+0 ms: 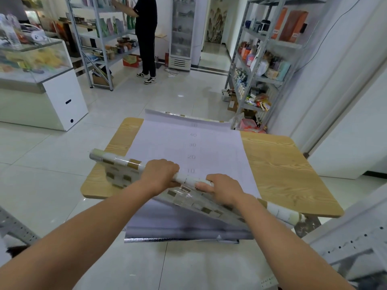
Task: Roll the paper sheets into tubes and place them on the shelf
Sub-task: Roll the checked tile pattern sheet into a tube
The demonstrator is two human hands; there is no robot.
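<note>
The paper sheet [188, 143] lies lengthwise down the middle of the wooden table [282, 164], printed side down, with faint numerals from 10 to 50 running toward 12 o'clock; anything past 50 is too blurred to read. Its near part is wound into a tube [117, 162] with a tile pattern, slanting from 10 o'clock to 4 o'clock across the table.

The left hand [161, 174] curls over the tube with its knuckles up, so the fingertips are hidden behind the roll. The right hand [222, 189] grips it just beside, thumb lying along the roll; the right forearm covers part of the tube toward its 4 o'clock end.

Below the hands, loose sheet droops off the near table edge (its underside looks dark and silvery, blurred).

At 2 o'clock stands a stocked metal shelf [261, 59]. At 11 o'clock a person in black [146, 38] reaches into another rack, head cut off by the frame. Perforated grey metal [356, 237] at 4 o'clock is cropped.
</note>
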